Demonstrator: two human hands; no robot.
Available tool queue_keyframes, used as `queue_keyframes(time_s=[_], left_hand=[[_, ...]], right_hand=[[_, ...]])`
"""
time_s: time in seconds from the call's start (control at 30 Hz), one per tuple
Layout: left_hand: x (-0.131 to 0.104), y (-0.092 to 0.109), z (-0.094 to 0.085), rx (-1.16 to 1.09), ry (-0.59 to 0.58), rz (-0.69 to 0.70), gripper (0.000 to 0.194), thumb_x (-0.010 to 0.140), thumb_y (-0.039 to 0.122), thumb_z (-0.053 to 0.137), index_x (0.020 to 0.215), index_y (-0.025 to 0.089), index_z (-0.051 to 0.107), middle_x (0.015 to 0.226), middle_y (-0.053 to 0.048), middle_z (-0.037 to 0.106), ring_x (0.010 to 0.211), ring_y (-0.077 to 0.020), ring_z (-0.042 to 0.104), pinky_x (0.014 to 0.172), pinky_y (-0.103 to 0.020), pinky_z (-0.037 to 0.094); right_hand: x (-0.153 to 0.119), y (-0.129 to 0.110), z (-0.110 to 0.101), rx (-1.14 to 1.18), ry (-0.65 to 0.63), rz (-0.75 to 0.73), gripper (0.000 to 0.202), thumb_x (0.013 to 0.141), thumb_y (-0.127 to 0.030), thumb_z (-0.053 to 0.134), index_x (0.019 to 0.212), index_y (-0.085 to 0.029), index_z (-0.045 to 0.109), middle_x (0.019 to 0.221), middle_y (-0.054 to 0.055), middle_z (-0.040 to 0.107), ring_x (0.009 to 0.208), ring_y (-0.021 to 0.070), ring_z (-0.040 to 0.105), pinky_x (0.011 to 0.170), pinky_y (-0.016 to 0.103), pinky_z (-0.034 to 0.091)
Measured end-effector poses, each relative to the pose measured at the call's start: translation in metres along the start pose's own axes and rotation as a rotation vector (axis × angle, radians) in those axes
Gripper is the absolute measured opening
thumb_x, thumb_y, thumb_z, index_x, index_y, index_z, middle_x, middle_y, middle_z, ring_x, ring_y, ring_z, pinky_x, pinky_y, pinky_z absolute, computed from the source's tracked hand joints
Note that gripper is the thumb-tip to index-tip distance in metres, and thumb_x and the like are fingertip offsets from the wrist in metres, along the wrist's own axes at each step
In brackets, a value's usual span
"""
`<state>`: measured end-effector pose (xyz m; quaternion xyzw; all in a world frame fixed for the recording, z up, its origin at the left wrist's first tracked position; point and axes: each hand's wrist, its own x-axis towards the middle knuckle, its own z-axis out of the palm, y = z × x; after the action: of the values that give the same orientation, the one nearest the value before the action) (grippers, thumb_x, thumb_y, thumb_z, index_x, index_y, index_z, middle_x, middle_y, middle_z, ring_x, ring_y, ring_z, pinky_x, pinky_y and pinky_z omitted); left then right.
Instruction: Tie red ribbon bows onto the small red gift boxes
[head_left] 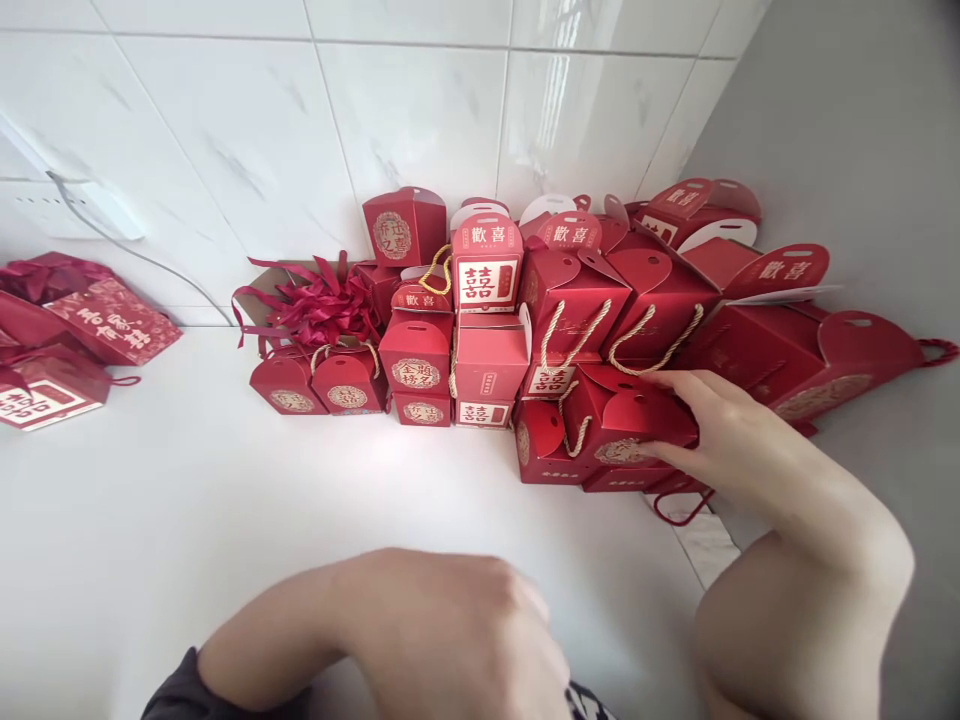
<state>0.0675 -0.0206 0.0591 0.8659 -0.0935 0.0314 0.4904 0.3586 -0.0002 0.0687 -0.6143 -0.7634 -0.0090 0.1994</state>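
Observation:
My right hand [720, 430] reaches in from the right and grips a red gift box [637, 400] with a gold round emblem on its front. The thumb presses the front face and the fingers lie over the top. Gold rope handles hang on its left, beside a smaller red box [544, 450] that stands close by. A dark red cord loop [679, 508] lies below it. My left hand [465, 630] is low in the middle, near my body, knuckles up and fingers curled under. Whatever those fingers hold, if anything, is hidden.
Red gift boxes [491, 360] are stacked along the tiled wall [420, 120]. Dark red ribbons [330, 305] fill an opened box at the left of the stack. More red boxes [112, 325] lie far left, near a cable [165, 258]. A grey wall [847, 150] bounds the right.

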Motion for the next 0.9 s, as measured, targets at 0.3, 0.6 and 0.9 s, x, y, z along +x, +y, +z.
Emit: queue_keyframes(time_s=[0.3,0.6,0.9], left_hand=[[-0.017,0.0,-0.013,-0.227,0.036,0.041,0.03,0.073,0.05,0.076,0.093,0.03,0.069,0.079,-0.004,0.073,0.066,-0.0155,0.068,0.062,-0.024,0.052],[-0.079,0.061,-0.049,0.34,0.541,-0.468,0.017,0.089,0.02,0.063,0.104,0.024,0.072,0.084,-0.003,0.072,0.077,-0.0134,0.066,0.073,-0.023,0.051],[-0.089,0.042,-0.041,0.467,0.474,-0.572,0.017,0.094,0.019,0.055,0.099,0.023,0.071,0.094,-0.001,0.072,0.086,-0.0131,0.065,0.08,-0.022,0.047]], right_hand=[[0.007,0.0,0.004,0.123,-0.037,-0.051,0.036,0.084,-0.042,0.064,0.116,-0.029,0.058,0.119,0.01,0.065,0.101,0.0365,0.064,0.08,0.048,0.055],[-0.026,-0.042,-0.042,0.361,-0.035,-0.419,0.01,0.093,-0.02,0.054,0.092,-0.027,0.06,0.09,0.007,0.061,0.077,0.0215,0.061,0.06,0.031,0.048],[0.005,-0.116,0.025,0.24,-0.243,-0.684,0.016,0.097,-0.01,0.05,0.087,-0.018,0.06,0.082,0.003,0.061,0.074,0.0169,0.054,0.067,0.03,0.039]])
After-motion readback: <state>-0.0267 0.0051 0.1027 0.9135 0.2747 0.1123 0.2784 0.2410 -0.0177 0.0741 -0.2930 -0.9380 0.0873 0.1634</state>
